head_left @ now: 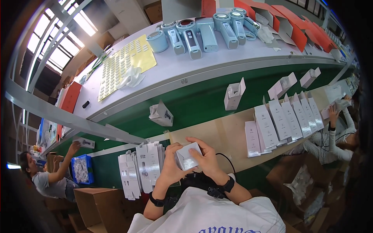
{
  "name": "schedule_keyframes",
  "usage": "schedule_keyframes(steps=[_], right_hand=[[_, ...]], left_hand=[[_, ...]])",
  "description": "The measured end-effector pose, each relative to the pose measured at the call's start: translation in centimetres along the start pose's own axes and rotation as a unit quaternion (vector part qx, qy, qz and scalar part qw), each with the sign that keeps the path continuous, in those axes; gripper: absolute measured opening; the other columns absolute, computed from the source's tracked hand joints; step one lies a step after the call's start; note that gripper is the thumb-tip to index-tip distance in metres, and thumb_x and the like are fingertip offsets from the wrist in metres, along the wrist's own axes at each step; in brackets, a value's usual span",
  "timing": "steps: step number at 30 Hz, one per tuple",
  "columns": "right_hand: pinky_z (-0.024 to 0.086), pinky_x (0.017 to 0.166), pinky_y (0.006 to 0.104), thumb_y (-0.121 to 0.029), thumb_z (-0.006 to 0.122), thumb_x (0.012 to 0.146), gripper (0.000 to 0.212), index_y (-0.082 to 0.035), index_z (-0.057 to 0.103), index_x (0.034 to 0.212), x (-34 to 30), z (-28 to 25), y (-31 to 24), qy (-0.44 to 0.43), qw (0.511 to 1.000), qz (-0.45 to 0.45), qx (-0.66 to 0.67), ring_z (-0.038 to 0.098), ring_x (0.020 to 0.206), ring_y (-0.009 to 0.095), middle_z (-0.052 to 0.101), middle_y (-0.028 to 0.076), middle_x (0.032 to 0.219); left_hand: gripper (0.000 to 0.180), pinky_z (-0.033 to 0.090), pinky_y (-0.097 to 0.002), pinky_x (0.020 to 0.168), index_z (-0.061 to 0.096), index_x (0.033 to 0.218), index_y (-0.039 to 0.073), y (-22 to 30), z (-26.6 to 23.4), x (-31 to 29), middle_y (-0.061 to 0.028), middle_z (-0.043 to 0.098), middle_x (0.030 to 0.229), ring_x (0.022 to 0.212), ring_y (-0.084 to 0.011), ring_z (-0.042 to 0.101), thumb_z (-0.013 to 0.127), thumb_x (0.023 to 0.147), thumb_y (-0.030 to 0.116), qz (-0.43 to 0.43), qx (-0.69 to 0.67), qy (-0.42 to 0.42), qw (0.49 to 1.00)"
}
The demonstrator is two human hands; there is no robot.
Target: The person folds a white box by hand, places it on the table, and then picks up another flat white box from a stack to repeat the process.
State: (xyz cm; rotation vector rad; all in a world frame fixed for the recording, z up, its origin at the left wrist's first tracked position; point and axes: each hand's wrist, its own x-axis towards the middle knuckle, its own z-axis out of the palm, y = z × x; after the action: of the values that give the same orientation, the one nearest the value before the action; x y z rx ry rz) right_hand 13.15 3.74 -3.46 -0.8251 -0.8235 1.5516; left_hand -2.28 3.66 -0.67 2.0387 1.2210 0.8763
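A small white carton is held between my two hands in front of my chest, its end facing up. My left hand grips the carton's left side with the fingers wrapped round it. My right hand closes on the other side, its thumb pressed on the end. To the left of my left hand stands a stack of flat, folded white cartons. Right of my hands, on the tan bench, several white cartons stand in a row with flaps up.
Open cartons are spaced along the green belt. Light blue handheld devices and a yellow sticker sheet lie on the shelf above it. Co-workers sit at left and right. Brown boxes stand below, beside a blue bin.
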Motion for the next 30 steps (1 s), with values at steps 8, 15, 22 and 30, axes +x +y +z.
schedule_keyframes(steps=[8,15,22,30], right_hand=[[0.044,0.087,0.0274,-0.019,0.052,0.095,0.037,-0.001,0.053,0.127,0.2,-0.9,-1.8,-0.02,0.999,0.043,0.015,0.054,0.101,0.01,0.058,0.005,0.121],[0.044,0.088,0.0334,-0.028,0.061,0.088,0.044,-0.003,0.056,0.124,0.3,-5.0,-0.8,-0.082,0.976,0.19,-0.067,0.054,0.107,0.016,0.053,0.009,0.127],[0.042,0.09,0.0435,-0.021,0.071,0.065,0.059,-0.003,0.057,0.12,-3.7,-12.6,-2.2,0.181,0.676,-0.162,-0.695,0.052,0.109,0.035,0.046,0.021,0.133],[0.032,0.097,0.0539,-0.013,0.066,0.07,0.051,-0.002,0.052,0.117,-6.1,-19.9,1.6,0.24,0.507,-0.042,-0.827,0.038,0.122,0.038,0.041,0.022,0.133]], left_hand=[[0.095,0.041,-0.0443,0.091,0.032,0.12,0.008,0.0,0.3,-0.2,-0.0175,0.041,0.118,0.11,-0.0381,0.044,0.093,0.05,0.026,0.057,0.032,0.044,0.997],[0.096,0.033,-0.0493,0.099,0.031,0.12,0.007,-0.4,2.8,-1.2,-0.019,0.037,0.125,0.117,-0.04,0.038,0.091,0.051,0.038,0.206,0.059,0.008,0.977],[0.101,0.023,-0.0485,0.108,0.034,0.134,-0.003,-18.8,-1.4,-6.5,-0.027,0.037,0.134,0.128,-0.0415,0.032,0.081,0.062,0.049,-0.231,0.326,0.17,0.901],[0.104,0.036,-0.0422,0.101,0.042,0.124,-0.011,-22.1,-2.8,-9.6,-0.0247,0.044,0.122,0.12,-0.0371,0.042,0.085,0.053,0.052,-0.453,0.336,0.045,0.825]])
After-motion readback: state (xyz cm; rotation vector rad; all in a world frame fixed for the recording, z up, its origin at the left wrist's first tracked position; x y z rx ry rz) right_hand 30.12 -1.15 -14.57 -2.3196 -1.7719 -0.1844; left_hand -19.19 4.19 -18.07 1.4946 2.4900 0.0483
